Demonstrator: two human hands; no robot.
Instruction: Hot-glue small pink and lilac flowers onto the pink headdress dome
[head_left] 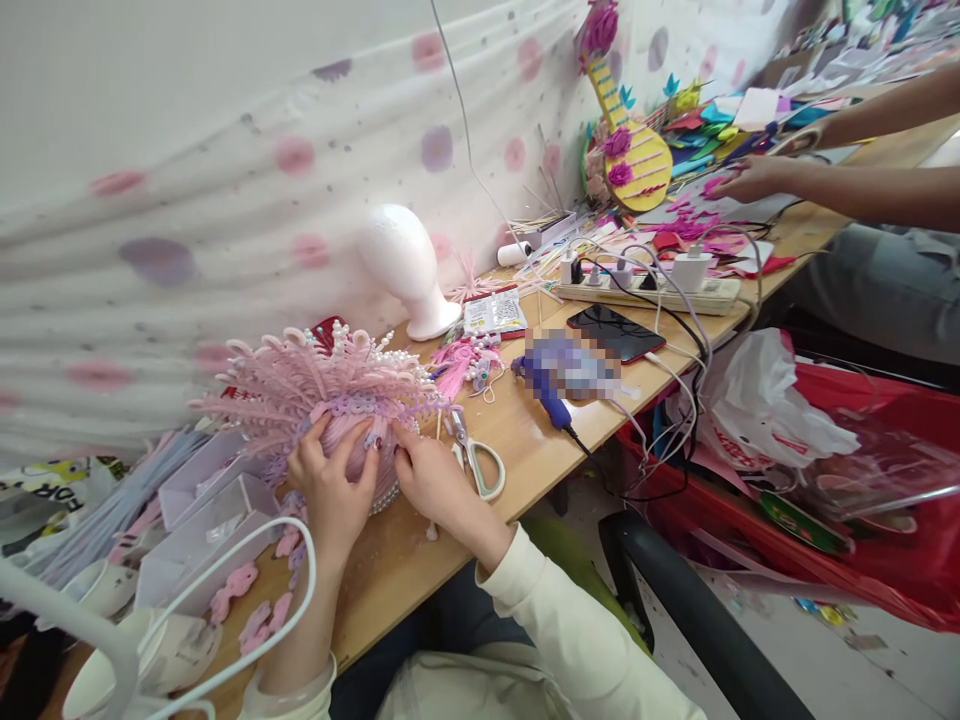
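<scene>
A pink headdress point(300, 375) with looped chenille fronds, pearl beads and a rounded pink crown rests on the table in front of me. My left hand point(334, 480) grips the crown, its fingers bent over the front. On the crown's right side, my right hand point(431, 475) presses its thumb and index finger close together at the headdress; whatever small part lies between them is hidden. White-handled scissors point(486, 470) lie just right of my right hand. Farther right is a blue glue gun point(553, 408), partly blurred out.
A white foam head point(401, 265) stands behind the headdress. A phone point(616, 332) and a power strip point(652, 290) with tangled cables lie to the right. White boxes point(217, 525) and a lamp arm point(307, 570) are at left. Another person's hands point(757, 178) work at the far right.
</scene>
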